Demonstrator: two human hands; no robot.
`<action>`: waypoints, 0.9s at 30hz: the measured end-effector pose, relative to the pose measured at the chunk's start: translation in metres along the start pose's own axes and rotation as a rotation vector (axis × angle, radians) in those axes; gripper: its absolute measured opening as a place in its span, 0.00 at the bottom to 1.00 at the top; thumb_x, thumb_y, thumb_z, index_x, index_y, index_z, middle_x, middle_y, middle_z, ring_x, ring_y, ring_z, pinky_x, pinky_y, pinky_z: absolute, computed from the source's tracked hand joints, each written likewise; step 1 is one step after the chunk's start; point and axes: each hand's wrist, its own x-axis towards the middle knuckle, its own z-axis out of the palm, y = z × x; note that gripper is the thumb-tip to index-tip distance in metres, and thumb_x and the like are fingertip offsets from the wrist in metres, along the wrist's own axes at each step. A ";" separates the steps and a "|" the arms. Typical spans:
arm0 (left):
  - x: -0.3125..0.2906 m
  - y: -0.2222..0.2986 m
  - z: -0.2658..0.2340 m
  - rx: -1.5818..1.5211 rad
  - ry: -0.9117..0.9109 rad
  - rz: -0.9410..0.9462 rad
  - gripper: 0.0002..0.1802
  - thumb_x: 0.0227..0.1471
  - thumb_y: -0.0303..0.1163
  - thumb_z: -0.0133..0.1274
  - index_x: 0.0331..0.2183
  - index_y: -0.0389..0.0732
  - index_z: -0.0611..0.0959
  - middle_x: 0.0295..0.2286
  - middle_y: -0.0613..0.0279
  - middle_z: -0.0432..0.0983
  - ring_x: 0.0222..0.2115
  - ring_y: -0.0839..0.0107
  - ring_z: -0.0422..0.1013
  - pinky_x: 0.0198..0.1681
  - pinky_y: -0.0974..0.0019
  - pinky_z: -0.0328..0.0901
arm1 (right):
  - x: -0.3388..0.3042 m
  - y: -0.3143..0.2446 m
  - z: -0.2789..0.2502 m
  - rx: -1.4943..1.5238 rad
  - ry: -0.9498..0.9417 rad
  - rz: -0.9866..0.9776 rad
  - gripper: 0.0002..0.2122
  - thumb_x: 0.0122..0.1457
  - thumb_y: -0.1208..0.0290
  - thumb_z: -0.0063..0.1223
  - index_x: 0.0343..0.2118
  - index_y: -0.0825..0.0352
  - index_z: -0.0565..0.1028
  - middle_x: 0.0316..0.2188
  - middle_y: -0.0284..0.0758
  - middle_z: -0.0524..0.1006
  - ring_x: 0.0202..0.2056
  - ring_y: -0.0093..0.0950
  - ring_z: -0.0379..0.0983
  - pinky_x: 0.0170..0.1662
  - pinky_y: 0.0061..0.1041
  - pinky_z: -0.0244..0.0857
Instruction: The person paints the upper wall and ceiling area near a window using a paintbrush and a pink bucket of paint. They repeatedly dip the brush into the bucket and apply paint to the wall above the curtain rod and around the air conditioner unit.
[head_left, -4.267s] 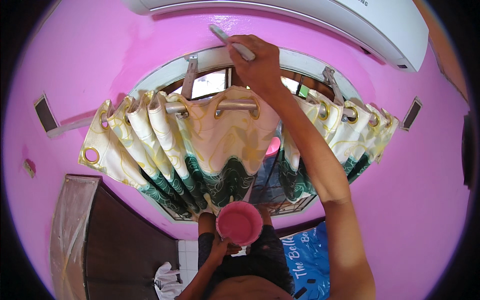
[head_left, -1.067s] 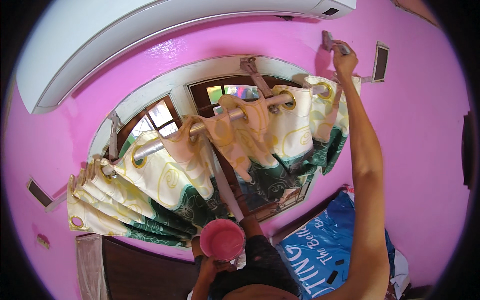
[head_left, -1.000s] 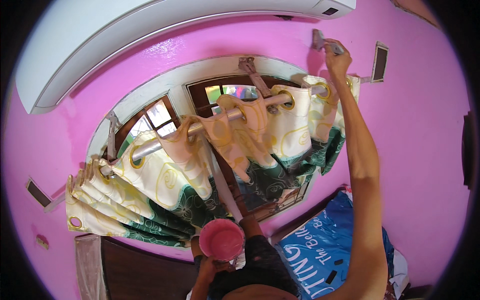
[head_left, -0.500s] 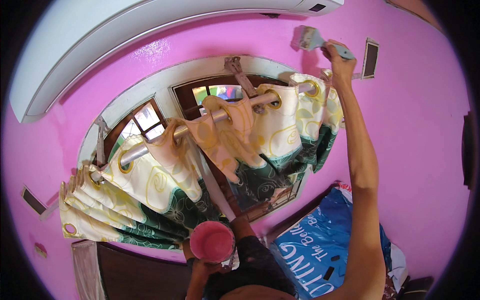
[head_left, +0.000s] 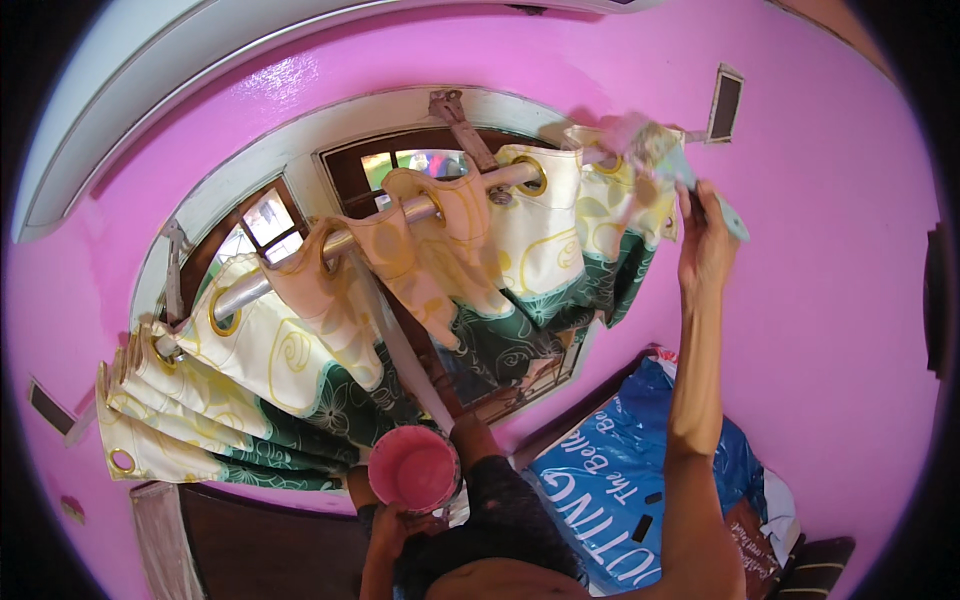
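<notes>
Down low, near the thighs (head_left: 480, 485), a pink bucket (head_left: 413, 468) with what looks like pink paint inside, borne by the left hand (head_left: 418, 522). Fingers curled snugly against its near side; grip underneath too hidden to tell. Best kept level, to avoid a spill.

Farther out, to the right, a paintbrush (head_left: 677, 168) in the right hand (head_left: 708, 240), fingers and thumb closed around the handle, holding nothing else. Bristles blurred, right across the far end of the curtain (head_left: 541, 235) in this view; touching or apart, impossible to tell. Safer, then, to carry the brush well clear of the cloth, wipe any surplus off on the bucket's rim, and keep the wrist loose.

Beyond, a metal rod (head_left: 340, 243) threaded through the curtain's rings, before an arched window (head_left: 270, 218). Behind that, a pink wall (head_left: 800, 300), shiny and probably wet above the window. For even cover, use light, overlapping strokes, slowing beside the pale window frame (head_left: 300, 128).
</notes>
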 end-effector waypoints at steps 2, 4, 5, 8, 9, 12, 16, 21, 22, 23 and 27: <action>0.002 0.000 -0.002 0.012 -0.005 -0.006 0.23 0.52 0.38 0.42 0.43 0.28 0.69 0.35 0.44 0.74 0.33 0.53 0.75 0.37 0.54 0.72 | 0.035 0.011 0.015 0.132 -0.035 0.044 0.06 0.52 0.81 0.53 0.33 0.76 0.73 0.34 0.39 0.75 0.37 0.30 0.74 0.48 0.28 0.71; 0.004 0.002 -0.002 0.024 0.004 -0.019 0.23 0.52 0.39 0.41 0.42 0.28 0.70 0.35 0.44 0.75 0.33 0.53 0.75 0.37 0.54 0.72 | 0.073 0.025 0.037 0.143 -0.006 0.038 0.05 0.51 0.82 0.53 0.31 0.78 0.73 0.32 0.41 0.75 0.37 0.32 0.74 0.47 0.28 0.72; 0.005 0.002 0.000 -0.003 0.012 -0.012 0.23 0.51 0.37 0.41 0.42 0.27 0.69 0.33 0.43 0.75 0.32 0.52 0.75 0.36 0.54 0.72 | 0.091 0.033 0.050 0.155 -0.007 0.005 0.05 0.49 0.84 0.53 0.30 0.80 0.72 0.31 0.42 0.74 0.34 0.32 0.74 0.41 0.26 0.74; 0.001 0.002 0.003 -0.041 0.034 0.002 0.22 0.50 0.35 0.41 0.41 0.25 0.69 0.32 0.43 0.75 0.31 0.52 0.75 0.36 0.55 0.73 | 0.128 0.055 0.092 0.157 0.065 -0.005 0.05 0.47 0.87 0.53 0.28 0.81 0.72 0.27 0.44 0.73 0.27 0.33 0.74 0.33 0.24 0.77; 0.001 0.002 0.002 -0.020 0.027 0.004 0.23 0.52 0.38 0.41 0.42 0.27 0.70 0.33 0.44 0.75 0.32 0.52 0.75 0.36 0.55 0.73 | 0.138 0.059 0.102 0.171 0.096 -0.010 0.04 0.47 0.86 0.53 0.27 0.81 0.72 0.27 0.44 0.73 0.27 0.33 0.74 0.32 0.24 0.77; 0.002 -0.005 -0.004 -0.024 0.012 0.030 0.24 0.54 0.40 0.41 0.42 0.28 0.70 0.34 0.45 0.75 0.33 0.53 0.75 0.37 0.55 0.73 | 0.157 0.072 0.124 0.264 0.143 0.023 0.03 0.47 0.86 0.53 0.26 0.80 0.72 0.27 0.44 0.73 0.26 0.33 0.74 0.29 0.23 0.77; 0.003 -0.006 -0.006 -0.023 -0.009 0.009 0.23 0.55 0.41 0.41 0.42 0.28 0.71 0.34 0.46 0.75 0.33 0.55 0.75 0.37 0.56 0.73 | 0.163 0.084 0.133 0.257 0.125 0.112 0.04 0.47 0.85 0.53 0.24 0.78 0.70 0.27 0.45 0.74 0.25 0.34 0.75 0.26 0.24 0.76; 0.009 -0.011 -0.008 0.013 0.016 0.023 0.24 0.54 0.42 0.42 0.42 0.29 0.71 0.35 0.46 0.75 0.33 0.54 0.75 0.38 0.56 0.73 | 0.158 0.083 0.119 -0.223 0.084 0.099 0.05 0.46 0.86 0.53 0.26 0.79 0.69 0.26 0.45 0.74 0.24 0.35 0.75 0.27 0.26 0.77; 0.007 -0.007 -0.006 0.040 0.020 0.027 0.24 0.54 0.42 0.42 0.43 0.29 0.71 0.36 0.46 0.75 0.33 0.54 0.75 0.38 0.56 0.73 | 0.155 0.075 0.121 -0.165 0.107 0.081 0.05 0.46 0.86 0.52 0.26 0.79 0.69 0.26 0.45 0.74 0.23 0.36 0.75 0.27 0.26 0.77; 0.005 -0.004 -0.001 -0.002 0.030 0.020 0.23 0.52 0.39 0.43 0.41 0.28 0.71 0.34 0.46 0.75 0.33 0.53 0.75 0.36 0.56 0.73 | 0.153 0.070 0.122 -0.108 0.130 0.064 0.05 0.46 0.87 0.52 0.26 0.79 0.69 0.26 0.45 0.74 0.23 0.36 0.75 0.27 0.26 0.77; 0.009 0.000 -0.002 -0.017 0.015 0.006 0.24 0.51 0.40 0.43 0.43 0.29 0.70 0.34 0.45 0.74 0.32 0.53 0.75 0.34 0.55 0.73 | 0.181 0.064 0.126 0.190 0.055 -0.001 0.03 0.49 0.86 0.50 0.27 0.80 0.70 0.25 0.45 0.75 0.25 0.36 0.76 0.30 0.27 0.77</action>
